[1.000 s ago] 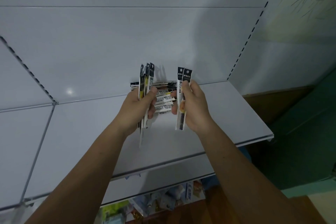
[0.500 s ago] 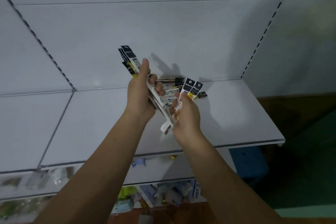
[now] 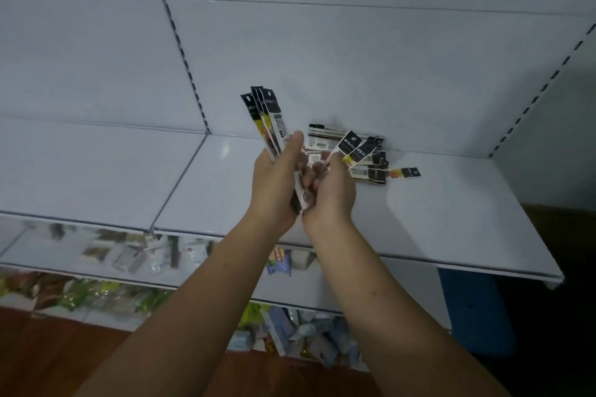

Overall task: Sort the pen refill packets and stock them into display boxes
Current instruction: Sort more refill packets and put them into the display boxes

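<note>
My left hand (image 3: 280, 180) grips a bundle of several pen refill packets (image 3: 266, 116), long narrow sleeves with black tops that stick up and lean left. My right hand (image 3: 332, 190) pinches two more packets (image 3: 356, 147), black-and-yellow topped, pointing up to the right. The two hands touch above the white shelf (image 3: 435, 213). Behind them a loose pile of packets (image 3: 375, 171) lies on the shelf near the back wall. No display box is in view.
The shelf's front edge (image 3: 467, 263) runs across below my wrists. Lower shelves hold blurred packaged goods (image 3: 135, 255) and bagged items (image 3: 306, 335). A slotted upright (image 3: 180, 51) divides the white back panels. A blue object (image 3: 474, 309) stands at lower right.
The view has swung so the shelf sits further right. My right hand's packets tilted further right, and the hands stayed together over the shelf.
</note>
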Motion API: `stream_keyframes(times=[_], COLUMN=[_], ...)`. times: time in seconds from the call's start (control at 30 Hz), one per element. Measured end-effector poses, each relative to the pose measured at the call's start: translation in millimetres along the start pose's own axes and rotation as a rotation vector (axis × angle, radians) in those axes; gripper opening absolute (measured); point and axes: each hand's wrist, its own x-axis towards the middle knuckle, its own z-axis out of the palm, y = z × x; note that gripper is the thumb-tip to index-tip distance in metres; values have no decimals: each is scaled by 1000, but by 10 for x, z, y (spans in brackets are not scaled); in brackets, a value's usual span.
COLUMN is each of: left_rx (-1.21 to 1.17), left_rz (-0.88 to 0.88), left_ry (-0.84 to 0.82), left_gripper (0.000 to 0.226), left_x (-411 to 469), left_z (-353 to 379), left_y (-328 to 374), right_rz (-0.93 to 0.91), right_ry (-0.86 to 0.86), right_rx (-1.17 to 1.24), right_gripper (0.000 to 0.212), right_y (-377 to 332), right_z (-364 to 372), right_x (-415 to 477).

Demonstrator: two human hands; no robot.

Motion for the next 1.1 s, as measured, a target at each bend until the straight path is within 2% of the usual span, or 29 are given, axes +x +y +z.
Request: stream_keyframes(times=[0.1, 0.2, 0.37, 0.47, 0.57, 0.73, 0.9, 1.1], left_rx=[-72, -23, 195, 300, 326, 345, 228, 247], left_rz=[-94, -102, 49, 93, 96, 154, 196, 240], left_ry=[-31, -20, 82, 128, 174, 305, 503, 718], left_gripper=[43, 55, 42, 35, 29, 39, 43, 47], left_x=[10, 1, -89, -154, -299, -613, -868, -989], left_z=[-419, -997, -2328, -3147, -3867, -4939, -5828, -6699], left_y=[312, 673, 1298, 1570, 1856, 2342, 2773, 3223], right_rz=[-104, -162, -104, -54, 112, 313, 261, 261], right_ry=[-87, -241, -436, -552, -686, -859, -985, -1220], right_rx=[-246, -502, -707, -762, -755, -781, -796, -853], right_gripper=[22, 23, 32, 35, 35, 30, 19, 18], right_y=[239, 514, 1278, 1919, 2573, 3489, 4289, 5150], right_z=[255, 587, 1331, 1820, 2294, 2948, 3491, 4120], right_x=[-92, -240, -622, -838, -1077, -1532, -1886, -2116])
